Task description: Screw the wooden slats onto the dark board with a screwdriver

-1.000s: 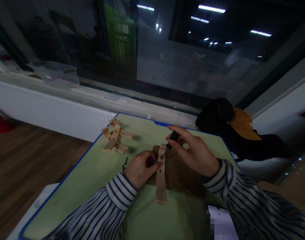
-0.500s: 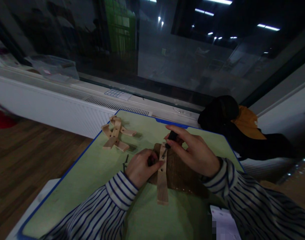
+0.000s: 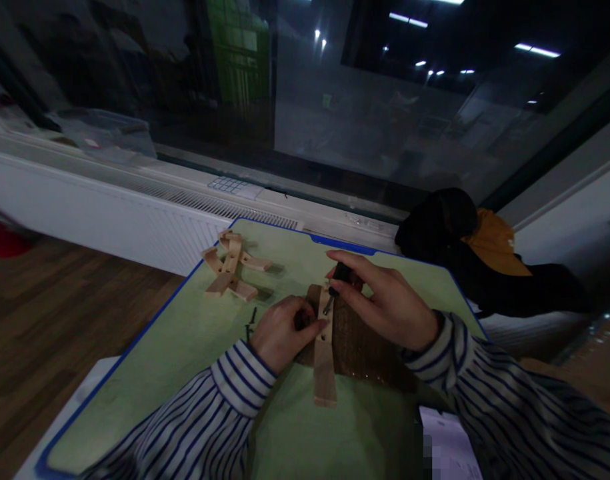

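Note:
My right hand (image 3: 385, 297) grips the black handle of a screwdriver (image 3: 341, 272), its shaft slanting down to a hole in a light wooden strip (image 3: 325, 373). The tip meets a screw head near the strip's upper part. My left hand (image 3: 286, 331) is closed on the strip's left edge, thumb resting on top beside the holes; its other fingers are partly hidden. Under the strip lies a brown board (image 3: 369, 347) with a shiny surface. To the left of my left hand are a few dark screws (image 3: 251, 323) on the green tabletop (image 3: 185, 360).
An assembled piece of curved wooden parts (image 3: 231, 265) stands at the table's far left. A phone-like device with a lit screen (image 3: 447, 440) lies near my right forearm. Beyond the table are a white radiator (image 3: 109, 213), a window, and a black bag with an orange cap (image 3: 497, 243).
The screwdriver handle has turned slightly in my right hand and its top has shifted a little left. My left hand and the wooden strip stay in place.

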Action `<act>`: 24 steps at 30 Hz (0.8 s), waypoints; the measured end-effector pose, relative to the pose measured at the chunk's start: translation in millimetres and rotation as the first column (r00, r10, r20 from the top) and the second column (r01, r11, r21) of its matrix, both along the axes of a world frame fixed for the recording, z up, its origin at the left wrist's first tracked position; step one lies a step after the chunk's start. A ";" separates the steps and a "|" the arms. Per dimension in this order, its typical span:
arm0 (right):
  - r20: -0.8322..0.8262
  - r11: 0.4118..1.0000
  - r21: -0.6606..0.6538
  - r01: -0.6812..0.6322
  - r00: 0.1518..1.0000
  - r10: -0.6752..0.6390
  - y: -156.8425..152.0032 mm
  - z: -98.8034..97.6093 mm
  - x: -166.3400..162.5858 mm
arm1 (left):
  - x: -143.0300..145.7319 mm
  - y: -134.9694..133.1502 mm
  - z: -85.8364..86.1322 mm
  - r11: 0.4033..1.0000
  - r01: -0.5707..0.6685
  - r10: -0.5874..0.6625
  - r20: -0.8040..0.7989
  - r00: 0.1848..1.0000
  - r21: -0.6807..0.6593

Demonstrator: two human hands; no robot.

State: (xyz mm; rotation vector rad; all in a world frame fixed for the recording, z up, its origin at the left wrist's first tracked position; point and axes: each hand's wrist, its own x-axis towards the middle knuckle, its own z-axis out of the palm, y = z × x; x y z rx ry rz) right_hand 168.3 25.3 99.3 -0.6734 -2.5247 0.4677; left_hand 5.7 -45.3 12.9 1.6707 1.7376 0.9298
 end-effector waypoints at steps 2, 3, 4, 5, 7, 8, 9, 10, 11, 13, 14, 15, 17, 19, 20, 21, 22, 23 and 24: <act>0.004 1.000 -0.002 -0.003 1.000 0.003 -0.8 0.6 0.3 | 0.1 -0.3 0.3 1.000 0.002 -0.002 -0.001 1.000 0.004; 0.005 1.000 -0.002 -0.002 1.000 0.002 -1.2 0.8 0.5 | 0.0 -0.3 0.2 1.000 0.003 -0.003 0.000 1.000 0.005; 0.005 1.000 -0.001 0.002 1.000 -0.002 -1.6 0.9 0.8 | -0.1 -0.3 0.1 1.000 0.003 -0.003 0.001 1.000 0.006; 0.003 1.000 0.000 0.004 1.000 -0.004 -1.8 0.9 1.1 | -0.3 -0.2 -0.1 1.000 0.002 -0.002 0.001 1.000 0.006; -0.001 1.000 0.001 0.004 1.000 -0.004 -2.0 0.7 1.4 | -0.7 0.3 -0.7 1.000 -0.002 0.002 0.000 1.000 0.009; -0.004 1.000 0.002 0.002 1.000 -0.002 -1.9 0.5 1.6 | -0.8 0.5 -1.2 1.000 -0.003 0.003 0.000 1.000 0.011; -0.007 1.000 0.002 -0.001 1.000 0.001 -1.8 0.3 1.7 | -0.9 0.7 -1.7 1.000 -0.002 0.002 0.002 1.000 0.014; -0.008 1.000 0.001 -0.002 1.000 0.002 -1.7 0.2 1.9 | -1.0 0.8 -2.3 1.000 -0.001 0.001 0.005 1.000 0.018; -0.007 1.000 0.002 -0.003 1.000 0.003 -1.6 0.1 2.1 | -1.0 0.9 -2.8 1.000 0.000 0.000 0.009 1.000 0.022; -0.001 1.000 0.006 -0.002 1.000 0.002 -1.8 0.4 2.7 | -1.0 0.7 -3.6 1.000 0.000 0.000 0.012 1.000 0.031; 0.005 1.000 0.011 -0.002 1.000 0.002 -2.0 0.7 3.1 | -1.0 0.6 -3.9 0.999 -0.002 0.001 0.012 1.000 0.033; 0.012 1.000 0.017 -0.002 1.000 0.002 -2.2 1.0 3.4 | -0.9 0.5 -4.1 0.999 -0.004 0.003 0.012 1.000 0.035; 0.023 0.999 0.037 -0.006 1.000 0.005 -2.6 1.9 3.7 | -0.9 0.4 -4.5 0.999 -0.005 0.004 0.013 1.000 0.039; 0.029 0.998 0.059 -0.013 1.000 0.011 -2.7 2.5 3.5 | -0.9 0.5 -5.2 0.999 -0.002 0.001 0.012 1.000 0.049; 0.029 0.998 0.067 -0.019 0.999 0.017 -2.8 2.6 3.2 | -1.0 0.6 -5.6 0.999 0.000 -0.001 0.012 1.000 0.053; 0.028 0.997 0.074 -0.023 0.999 0.021 -2.9 2.7 2.8 | -1.1 0.7 -5.9 0.999 0.003 -0.004 0.013 1.000 0.054; 0.029 0.997 0.078 -0.026 0.999 0.024 -3.1 2.6 2.5 | -1.2 0.8 -6.3 0.999 0.006 -0.006 0.014 1.000 0.053; 0.032 0.996 0.081 -0.026 0.999 0.024 -3.5 2.6 2.2 | -1.3 0.9 -6.6 0.999 0.007 -0.007 0.016 1.000 0.051; 0.037 0.996 0.083 -0.025 0.999 0.021 -4.1 2.6 2.0 | -1.5 1.0 -6.9 0.999 0.009 -0.010 0.017 1.000 0.047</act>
